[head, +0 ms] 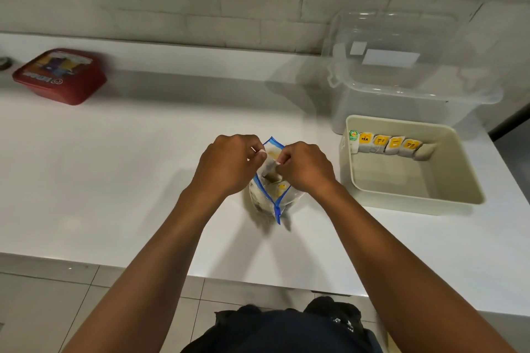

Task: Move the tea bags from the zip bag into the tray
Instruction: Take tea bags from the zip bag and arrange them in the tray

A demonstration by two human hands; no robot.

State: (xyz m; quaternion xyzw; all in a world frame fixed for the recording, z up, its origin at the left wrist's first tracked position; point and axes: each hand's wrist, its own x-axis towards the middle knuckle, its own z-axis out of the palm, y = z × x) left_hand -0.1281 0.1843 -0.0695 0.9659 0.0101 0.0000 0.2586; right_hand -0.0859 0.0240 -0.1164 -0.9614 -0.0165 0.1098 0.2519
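At bench (114, 180) centre, left hand (226, 165) and right hand (304, 169) pinch a blurred tea bag (268, 170) over the zip bag (272, 198), half hiding it; beige tray (459, 180) at three o'clock, red box (60, 76) at ten.

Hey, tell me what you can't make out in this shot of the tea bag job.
- Head view: how many tea bags remain in the zip bag; both hands and crumpled plastic hide them.
- Whether the right hand or the left hand holds the tea bag at the mouth; fingertips overlap.
- Print on the red box: blurred.
- Dark object at the left edge: cut off.
- Clear lidded bin: contents unreadable.
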